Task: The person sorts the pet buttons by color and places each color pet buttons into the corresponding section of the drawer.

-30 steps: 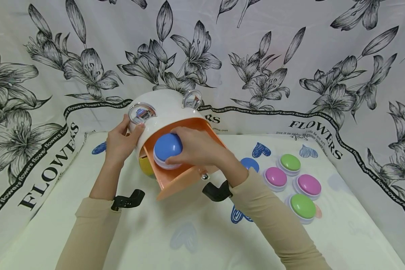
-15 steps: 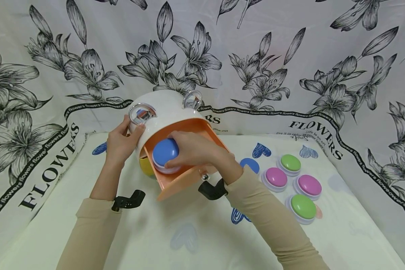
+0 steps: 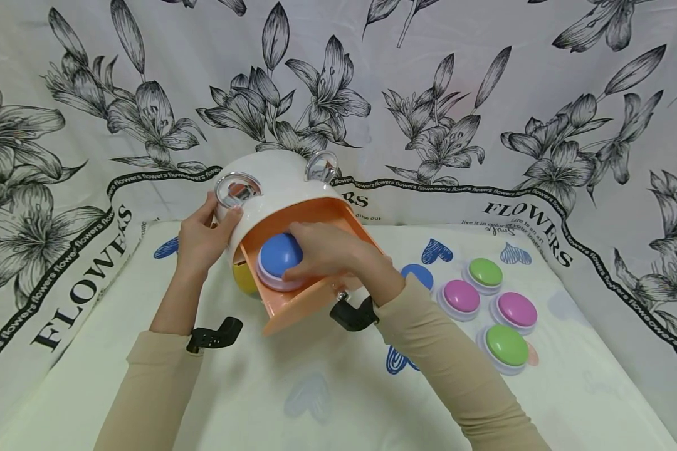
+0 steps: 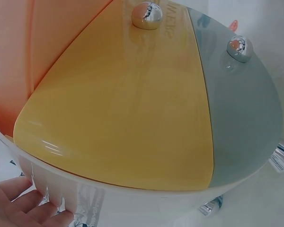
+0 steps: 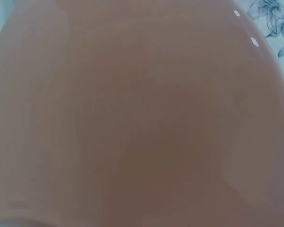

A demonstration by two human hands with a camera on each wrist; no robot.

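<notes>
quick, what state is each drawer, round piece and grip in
orange drawer, pulled open
yellow drawer, shut
grey-green drawer, shut
blue-topped piece, held inside the orange drawer
two green-topped pieces, dome up, outside the drawers
two pink-topped pieces, dome up, outside the drawers
right grip, holding the blue-topped piece
left grip, touching the white housing

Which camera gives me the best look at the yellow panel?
The left wrist view: the yellow panel fills its middle, with its silver knob in sight. The head view shows only a small part beside the orange drawer; the right wrist view shows none.
</notes>
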